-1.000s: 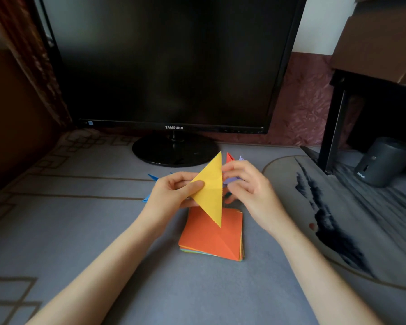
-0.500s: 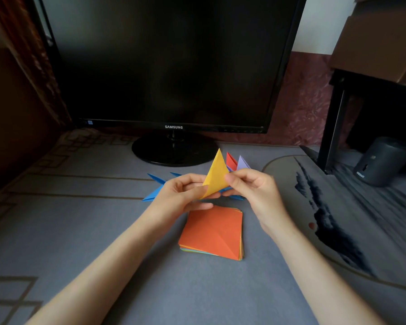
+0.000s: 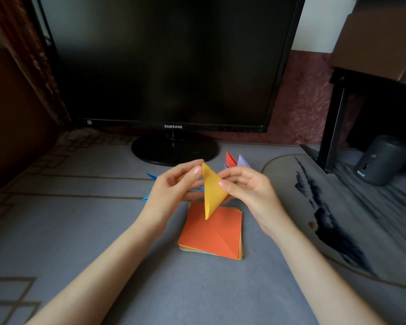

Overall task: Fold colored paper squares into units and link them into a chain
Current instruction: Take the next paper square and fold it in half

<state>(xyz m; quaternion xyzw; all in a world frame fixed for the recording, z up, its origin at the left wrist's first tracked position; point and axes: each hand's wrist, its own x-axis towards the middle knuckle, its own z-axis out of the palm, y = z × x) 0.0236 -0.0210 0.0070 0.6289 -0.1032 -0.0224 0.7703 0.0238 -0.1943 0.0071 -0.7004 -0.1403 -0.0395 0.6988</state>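
Head view: a yellow paper piece folded into a narrow triangle point(image 3: 212, 191) is held upright in the air, just above the 12 o'clock edge of a stack of coloured paper squares with an orange sheet on top point(image 3: 211, 235). Its long point hangs down over that sheet.

The left hand point(image 3: 171, 188), at 9 o'clock of the yellow piece, has its thumb and forefinger curled together and pinching the piece's top corner. Its other fingers reach under and behind the paper. The right hand point(image 3: 251, 191), at 3 o'clock, pinches the piece's right corner between the thumb in front and curled fingers behind.

The stack lies flat on a grey desk mat with a tan line pattern point(image 3: 80, 231), its lower sheets showing as thin coloured edges at 6 o'clock.

Behind the left hand, blue folded paper points point(image 3: 151, 176) stick out toward 9 o'clock. At 1 o'clock of the yellow piece, a red folded paper point point(image 3: 230, 159) and a lilac one point(image 3: 243, 161) stand side by side, touching.

A black Samsung monitor point(image 3: 171, 62) on a round stand fills 12 o'clock. A round grey mat with a dark ink pattern point(image 3: 338, 219) lies at 3 o'clock, with a dark grey cylinder point(image 3: 382, 160) beyond it beside a black table leg point(image 3: 333, 123).
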